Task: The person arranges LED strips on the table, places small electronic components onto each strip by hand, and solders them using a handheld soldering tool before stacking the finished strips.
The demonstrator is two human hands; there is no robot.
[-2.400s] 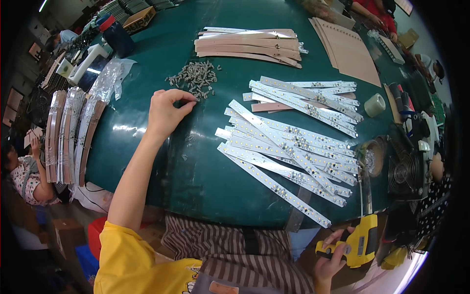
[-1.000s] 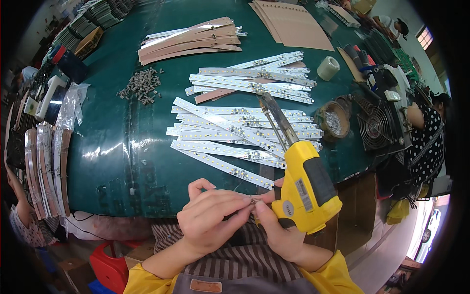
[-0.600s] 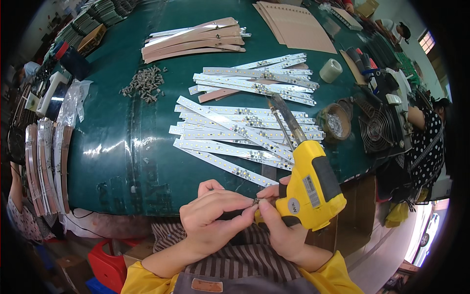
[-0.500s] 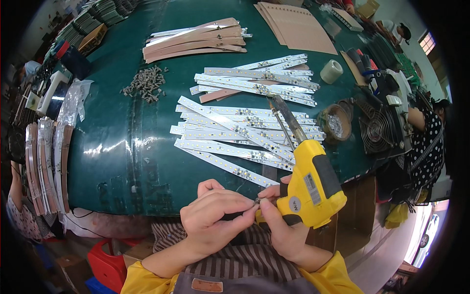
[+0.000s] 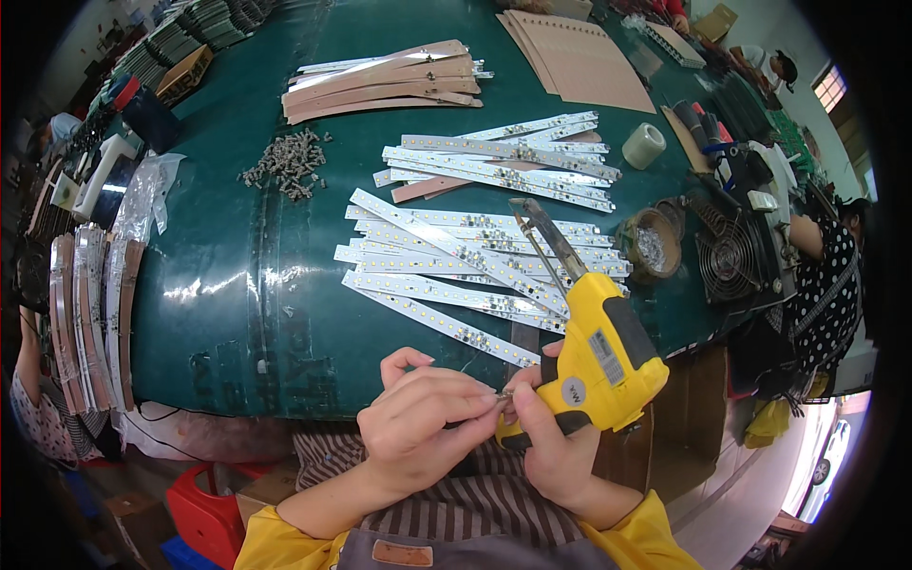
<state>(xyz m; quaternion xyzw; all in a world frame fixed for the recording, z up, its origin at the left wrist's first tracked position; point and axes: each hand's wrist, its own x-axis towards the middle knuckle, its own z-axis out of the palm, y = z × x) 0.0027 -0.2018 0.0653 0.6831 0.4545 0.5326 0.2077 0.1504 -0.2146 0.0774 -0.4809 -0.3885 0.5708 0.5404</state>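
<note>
Hands meet just off the near edge of the green table, over the person's lap, with bare tabletop ahead of the left fingers. Right hand is clenched around the grip of a yellow soldering gun, its tip pointing away over the white LED strips. Left hand pinches something tiny at its fingertips, touching the right thumb. Beyond the gun, a round tin holds glinting material.

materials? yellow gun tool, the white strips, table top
Yellow gun tool, in the right hand: looks like moulded plastic, slightly glossy, with a dark metal tip. White strips: probably white-coated circuit board, flat and rigid, dotted with small components. Table top: dark green mat, likely rubber or vinyl; soft sheen.
</note>
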